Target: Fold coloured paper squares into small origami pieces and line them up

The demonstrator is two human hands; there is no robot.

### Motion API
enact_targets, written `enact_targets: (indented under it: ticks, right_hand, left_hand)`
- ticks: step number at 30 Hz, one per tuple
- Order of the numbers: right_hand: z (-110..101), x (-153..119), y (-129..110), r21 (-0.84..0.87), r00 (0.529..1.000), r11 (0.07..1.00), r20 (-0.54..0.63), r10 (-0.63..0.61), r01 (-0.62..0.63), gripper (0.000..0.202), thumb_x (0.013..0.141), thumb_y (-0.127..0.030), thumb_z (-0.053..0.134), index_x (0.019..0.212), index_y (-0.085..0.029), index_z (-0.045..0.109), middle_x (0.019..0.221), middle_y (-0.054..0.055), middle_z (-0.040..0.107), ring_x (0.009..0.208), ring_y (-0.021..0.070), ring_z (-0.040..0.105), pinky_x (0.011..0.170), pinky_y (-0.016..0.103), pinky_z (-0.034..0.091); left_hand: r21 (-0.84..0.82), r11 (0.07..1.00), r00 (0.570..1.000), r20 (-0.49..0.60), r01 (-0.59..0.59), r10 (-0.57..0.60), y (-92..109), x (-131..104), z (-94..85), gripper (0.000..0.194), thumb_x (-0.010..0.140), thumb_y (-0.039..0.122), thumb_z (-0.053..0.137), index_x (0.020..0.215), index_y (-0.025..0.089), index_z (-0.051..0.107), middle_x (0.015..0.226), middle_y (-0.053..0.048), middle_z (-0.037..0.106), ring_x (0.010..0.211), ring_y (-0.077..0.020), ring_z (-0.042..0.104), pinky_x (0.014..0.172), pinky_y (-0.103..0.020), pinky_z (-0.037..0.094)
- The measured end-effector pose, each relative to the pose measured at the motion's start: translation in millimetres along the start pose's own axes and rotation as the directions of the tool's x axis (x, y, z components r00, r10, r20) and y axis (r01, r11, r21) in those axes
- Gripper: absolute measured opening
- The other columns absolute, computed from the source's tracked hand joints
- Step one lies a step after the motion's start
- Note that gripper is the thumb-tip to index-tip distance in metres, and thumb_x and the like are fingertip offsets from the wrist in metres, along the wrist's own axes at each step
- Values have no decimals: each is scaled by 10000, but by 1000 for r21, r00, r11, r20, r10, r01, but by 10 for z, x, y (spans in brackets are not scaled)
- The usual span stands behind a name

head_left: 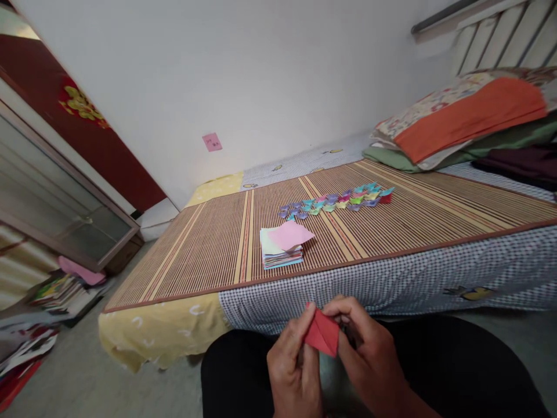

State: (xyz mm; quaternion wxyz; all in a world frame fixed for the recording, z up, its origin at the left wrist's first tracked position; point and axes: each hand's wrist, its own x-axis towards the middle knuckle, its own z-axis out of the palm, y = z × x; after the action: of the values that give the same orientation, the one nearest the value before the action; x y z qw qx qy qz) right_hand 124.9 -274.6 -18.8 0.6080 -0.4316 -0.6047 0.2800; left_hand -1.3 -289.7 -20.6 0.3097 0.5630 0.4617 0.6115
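Between my two hands is a small piece of folded red paper [322, 333] with creases across its face. My left hand [295, 363] pinches its left edge between thumb and fingers. On the other side, my right hand [368, 348] grips the right edge, its fingers curled behind the paper. Beyond them, on the bamboo mat, a stack of coloured paper sheets [282, 259] stands with a pink sheet [290, 235] lying askew on top. Behind the stack, several small folded paper pieces [343, 200] in purple, teal, yellow and red lie in rows.
The striped bamboo mat [204, 244] covers a bed with a checked sheet [404, 284]. Folded bedding [470, 122] is piled at the right. A pink note [212, 142] is on the wall. At the left are a glass-doored cabinet [61, 191] and stacked papers [61, 296] near the floor.
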Motion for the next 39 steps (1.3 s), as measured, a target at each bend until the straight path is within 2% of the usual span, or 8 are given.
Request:
enact_targets:
  ticks: [8, 13, 18, 22, 27, 30, 35, 39]
  right_hand:
    - [-7, -43, 66, 205, 986, 970, 129, 109, -134, 126, 929, -159, 559, 965, -240, 648, 903, 21, 666, 795, 172, 678, 724, 247, 562]
    - [-37, -30, 82, 225, 992, 970, 111, 65, -89, 151, 964, -179, 532, 962, -248, 667, 921, 21, 663, 798, 160, 672, 699, 223, 558]
    - [-55, -28, 74, 162, 987, 987, 158, -18, -8, 162, 961, -198, 522, 968, -242, 678, 954, 37, 658, 879, 183, 679, 764, 253, 554]
    - [-40, -6, 92, 133, 975, 975, 157, 159, -180, 126, 974, -287, 572, 999, -227, 681, 903, 36, 687, 812, 188, 692, 734, 270, 559]
    - [-30, 39, 78, 72, 962, 979, 211, 172, -191, 201, 987, -313, 572, 875, -209, 702, 788, 17, 651, 708, 168, 651, 616, 248, 508]
    - [-35, 46, 64, 33, 980, 993, 166, 110, -117, 207, 991, -278, 565, 849, -207, 698, 783, 14, 649, 738, 165, 654, 656, 249, 501]
    - [-47, 38, 89, 25, 983, 995, 160, 92, -97, 238, 1005, -263, 547, 817, -211, 682, 745, 1, 627, 707, 158, 641, 663, 257, 494]
    - [-37, 9, 127, -3, 986, 1000, 165, -18, 19, 229, 1025, -207, 514, 942, -227, 727, 844, 20, 664, 791, 164, 667, 722, 267, 513]
  left_hand:
    - [-20, 997, 991, 115, -71, 73, -21, 70, -131, 360, 942, 109, 604, 1143, 311, 825, 999, -60, 800, 931, -212, 750, 832, -269, 570]
    - [-19, 989, 956, 253, -149, 149, -7, 99, -213, 422, 966, 132, 538, 1297, 284, 751, 1109, -86, 772, 975, -219, 734, 839, -285, 580]
    - [-32, 999, 988, 154, 15, -10, 19, 109, -203, 260, 930, 216, 669, 1139, 255, 819, 1050, -88, 788, 975, -227, 744, 856, -279, 586]
    - [-66, 989, 987, 98, 131, -124, 5, 72, -136, 140, 889, 244, 743, 988, 226, 839, 948, -73, 778, 900, -201, 731, 789, -239, 574]
    - [-211, 906, 925, -21, 366, -379, -12, 8, -28, 302, 801, 351, 841, 1024, 195, 710, 828, -35, 740, 661, -152, 670, 601, -210, 530]
    - [-219, 878, 903, 34, 425, -429, 2, 42, -40, 378, 803, 432, 833, 1044, 171, 706, 804, -44, 733, 639, -147, 640, 574, -209, 500]
    - [-96, 910, 896, 245, 403, -370, 26, 106, -135, 472, 958, 524, 625, 715, 136, 742, 584, -12, 572, 579, -126, 497, 585, -223, 438]
    - [-60, 917, 891, 271, 394, -365, 13, 111, -146, 480, 960, 513, 622, 689, 135, 741, 595, -17, 569, 577, -129, 483, 569, -230, 413]
